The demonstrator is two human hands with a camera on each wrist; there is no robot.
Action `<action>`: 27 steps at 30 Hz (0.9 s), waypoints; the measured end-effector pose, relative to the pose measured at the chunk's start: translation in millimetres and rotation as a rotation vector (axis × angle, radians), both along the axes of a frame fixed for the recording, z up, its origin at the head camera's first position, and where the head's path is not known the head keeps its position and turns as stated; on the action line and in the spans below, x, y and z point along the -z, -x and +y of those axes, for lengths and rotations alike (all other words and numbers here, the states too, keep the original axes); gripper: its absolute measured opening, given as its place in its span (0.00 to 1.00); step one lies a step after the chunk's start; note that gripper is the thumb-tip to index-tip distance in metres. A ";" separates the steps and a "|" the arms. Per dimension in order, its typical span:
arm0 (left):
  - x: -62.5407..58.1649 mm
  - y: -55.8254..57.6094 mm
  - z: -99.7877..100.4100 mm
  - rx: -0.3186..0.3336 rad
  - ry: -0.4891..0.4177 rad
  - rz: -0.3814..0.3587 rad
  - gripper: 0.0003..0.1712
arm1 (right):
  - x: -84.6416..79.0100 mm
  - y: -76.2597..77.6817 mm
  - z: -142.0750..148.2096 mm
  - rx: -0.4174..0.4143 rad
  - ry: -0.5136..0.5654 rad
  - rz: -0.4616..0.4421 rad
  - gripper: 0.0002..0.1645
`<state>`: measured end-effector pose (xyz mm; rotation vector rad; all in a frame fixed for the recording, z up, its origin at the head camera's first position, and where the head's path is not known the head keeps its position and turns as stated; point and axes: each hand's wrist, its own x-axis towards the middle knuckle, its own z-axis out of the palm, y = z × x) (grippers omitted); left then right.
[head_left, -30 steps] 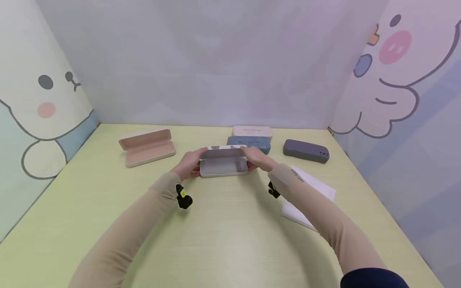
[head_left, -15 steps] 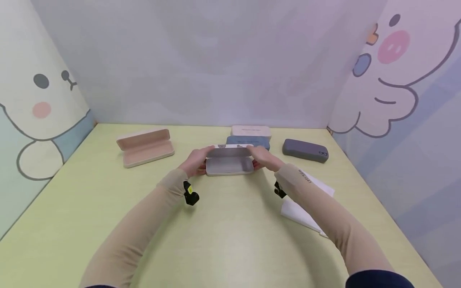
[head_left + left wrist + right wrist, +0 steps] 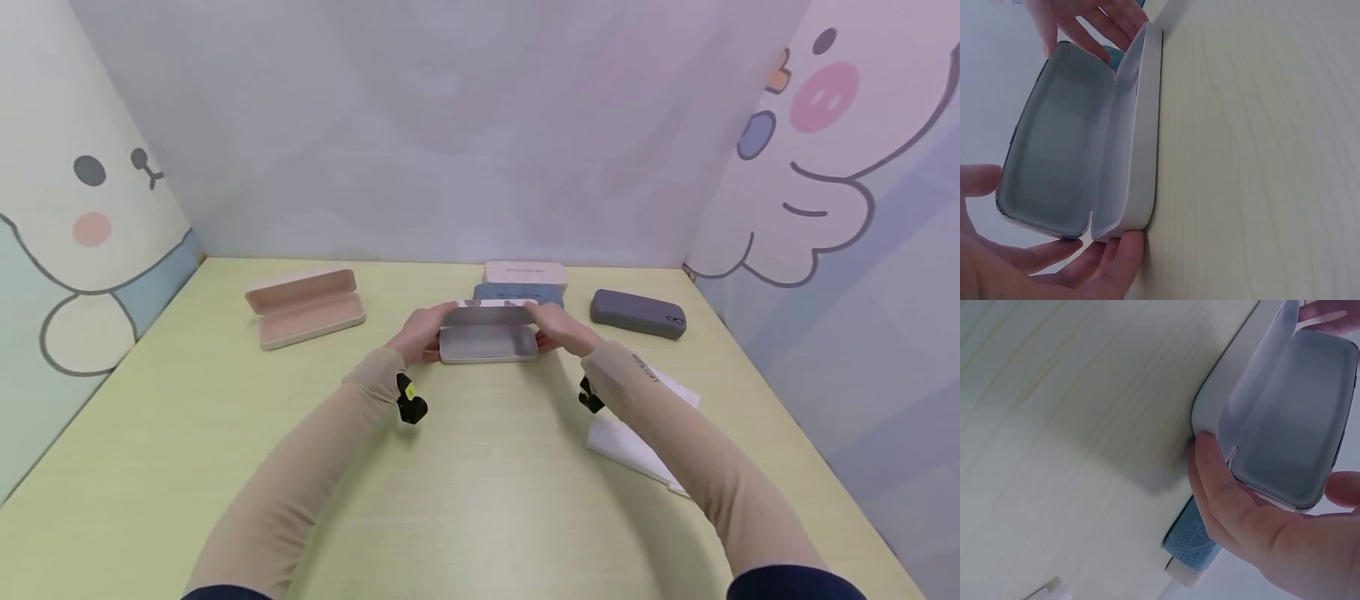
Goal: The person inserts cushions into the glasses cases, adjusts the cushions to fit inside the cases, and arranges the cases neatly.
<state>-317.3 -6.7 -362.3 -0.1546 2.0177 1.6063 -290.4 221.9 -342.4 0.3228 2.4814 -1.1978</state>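
Note:
A white glasses case (image 3: 488, 343) with a grey lining stands with its lid raised on the table, its hinge side away from me. Dark printed figures show along the lid's edge. My left hand (image 3: 424, 333) grips the left end, thumb at the lid's top edge and fingers against the end of the base. At the other end my right hand (image 3: 561, 328) holds the case the same way. Both wrist views show the inside of the case (image 3: 1060, 144) with nothing in it. Fingertips of my right hand (image 3: 1260, 525) press on the base's corner.
Behind the case lie a blue glasses case (image 3: 525, 292) and a pink one (image 3: 527, 272). A pink case (image 3: 311, 317) stands with its lid up at the back left. To the right are a dark grey case (image 3: 637, 314) and white sheets (image 3: 626, 444), partly under my right forearm.
Both hands have slid the white glasses case a little to the right along the table. Its lid stays raised, and the other cases have not moved.

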 end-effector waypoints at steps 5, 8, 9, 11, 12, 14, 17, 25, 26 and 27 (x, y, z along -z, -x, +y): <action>1.9 0.3 1.3 0.000 0.007 -0.001 0.41 | 1.5 -0.7 1.0 -0.014 -0.005 -0.002 0.40; 2.7 0.5 2.4 0.000 0.013 0.000 0.41 | 2.3 -0.8 1.7 -0.011 -0.008 -0.006 0.41; 2.8 0.5 2.7 -0.002 0.016 0.000 0.42 | 2.5 -0.8 1.9 -0.008 -0.005 -0.007 0.41; 3.3 0.9 3.2 -0.007 0.023 -0.001 0.42 | 2.9 -0.9 2.3 -0.002 -0.002 -0.012 0.41; 3.6 1.0 3.5 -0.012 0.028 -0.001 0.42 | 3.2 -0.8 2.6 0.000 0.000 -0.014 0.42; 4.2 1.0 4.6 -0.020 0.044 0.002 0.43 | 3.4 -1.0 3.1 -0.001 -0.001 -0.017 0.42; 4.6 0.9 6.7 -0.031 0.080 0.006 0.43 | 2.2 -1.8 5.1 -0.016 -0.017 -0.019 0.43; -4.5 -1.2 5.9 -0.077 0.145 0.192 0.45 | -18.5 -10.9 26.1 -0.099 -0.101 0.051 0.35; -7.1 -1.4 5.8 -0.099 0.152 0.246 0.45 | -22.4 -13.1 30.6 -0.113 -0.122 0.058 0.33; -10.1 -1.7 5.7 -0.125 0.157 0.304 0.44 | -26.1 -15.5 35.0 -0.123 -0.148 0.066 0.32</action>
